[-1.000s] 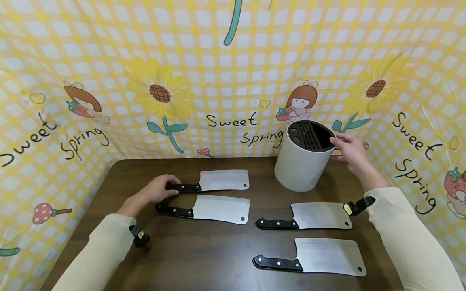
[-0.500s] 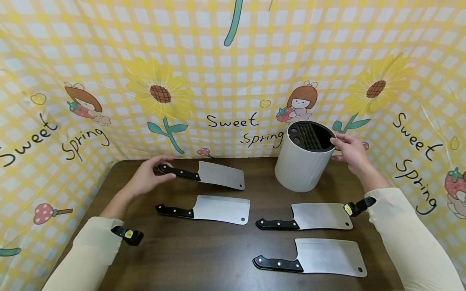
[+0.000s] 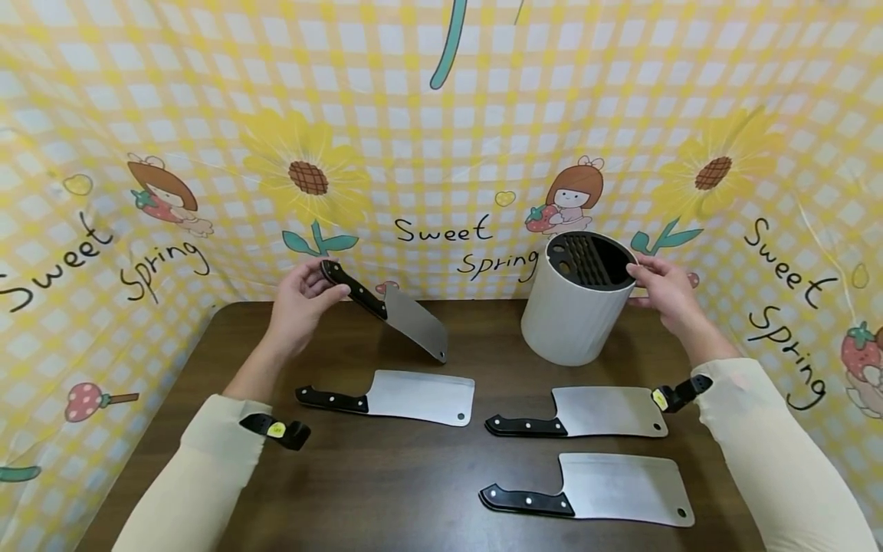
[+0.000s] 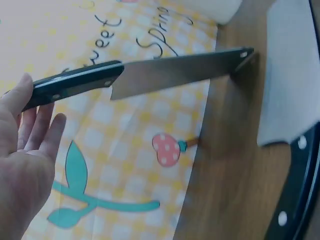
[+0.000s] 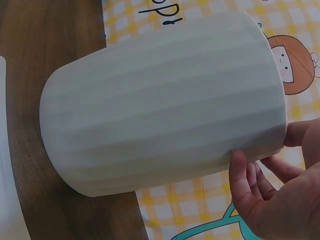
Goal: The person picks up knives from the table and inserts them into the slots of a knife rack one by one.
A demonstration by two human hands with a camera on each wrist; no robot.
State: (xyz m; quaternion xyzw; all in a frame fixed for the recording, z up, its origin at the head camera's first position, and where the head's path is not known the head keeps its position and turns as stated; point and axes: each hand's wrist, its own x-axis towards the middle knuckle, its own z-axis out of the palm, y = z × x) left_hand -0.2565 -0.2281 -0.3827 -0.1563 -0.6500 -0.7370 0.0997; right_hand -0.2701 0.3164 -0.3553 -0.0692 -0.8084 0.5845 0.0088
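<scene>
Cleaver, held (image 3: 414,322): one, with a broad, flat metal blade, a hole near the far corner, and a black riveted handle. We find it above the back left of the table, slanting, handle end high and blade downward; we cannot tell whether its lowest corner touches the wood. The left hand (image 3: 300,303) pinches the handle near its end, thumb on the near side.

Cleavers, lying flat: three of like pattern, matt silver with black handles. One is the front-left cleaver (image 3: 421,399), just in front of the held one; we list also the upper right cleaver (image 3: 610,410) and the lower right cleaver (image 3: 628,491). All three handles point left.

Table (image 3: 345,491): dark brown, wood-grained, faintly glossy, with a rounded back corner.

Cloth backdrop (image 3: 428,138): yellow and white check, lightly creased, printed with sunflowers, strawberries, cartoon figures and "Sweet Spring".

Wrist cameras: two, black; we note the left one (image 3: 276,431) and the right one (image 3: 681,392), the latter covering a blade corner of the upper right cleaver in the head view. Sleeves (image 3: 779,437): cream.

Knife block (image 3: 576,326): off-white cylinder, softly fluted wall, standing at the back right. Its black insert (image 3: 586,261) shows a row of narrow slots, two rounded holes to their left and a wider compartment to their right. The right hand (image 3: 665,287) grips the rim from the right.
</scene>
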